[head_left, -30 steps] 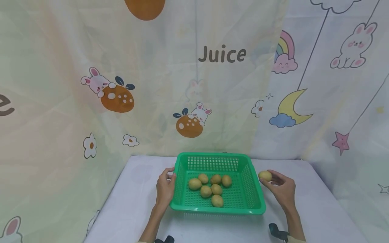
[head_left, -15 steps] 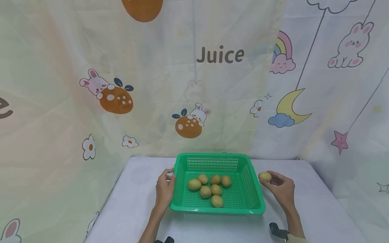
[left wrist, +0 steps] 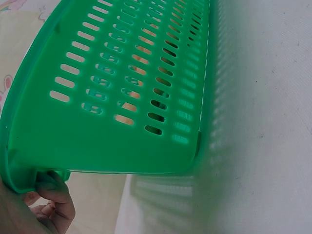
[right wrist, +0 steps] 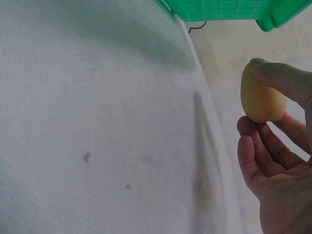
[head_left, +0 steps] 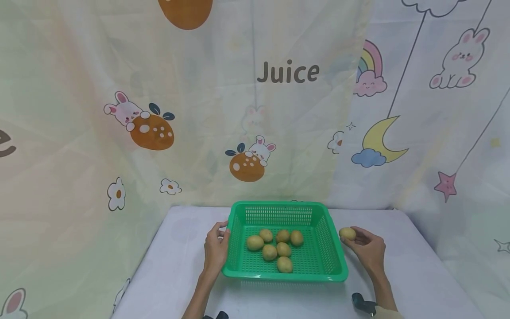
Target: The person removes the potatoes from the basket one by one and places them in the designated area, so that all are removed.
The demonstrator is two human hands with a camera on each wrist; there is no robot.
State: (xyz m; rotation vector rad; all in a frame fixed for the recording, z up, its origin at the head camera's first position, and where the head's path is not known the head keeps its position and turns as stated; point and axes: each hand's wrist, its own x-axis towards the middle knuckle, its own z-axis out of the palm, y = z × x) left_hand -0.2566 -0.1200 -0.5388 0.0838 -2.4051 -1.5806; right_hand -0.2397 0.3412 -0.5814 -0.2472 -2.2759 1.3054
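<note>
A green plastic basket (head_left: pixel 318 266) with slotted walls sits on the white table, with several potatoes (head_left: pixel 269 252) loosely grouped on its floor. My left hand (head_left: pixel 216 248) grips the basket's left side by the rim; the left wrist view shows curled fingers (left wrist: pixel 61 200) hooked under the rim's corner. Beyond the basket's right wall, my right hand (head_left: pixel 368 248) pinches a single potato (head_left: pixel 347 233) between thumb and fingertips. In the right wrist view that potato (right wrist: pixel 261 97) is held off the table, with the thumb over its top and fingers beneath.
The white-covered table (head_left: pixel 414 274) extends on both sides of the basket. Behind it hangs a pale curtain (head_left: pixel 199 133) printed with rabbits, fruit and a moon. Dark wrist-camera mounts (head_left: pixel 363 305) show near the bottom edge.
My right hand has sunk very slightly with the potato. The head view has shifted a little. My left hand keeps its grip, and the potatoes in the basket lie as before.
</note>
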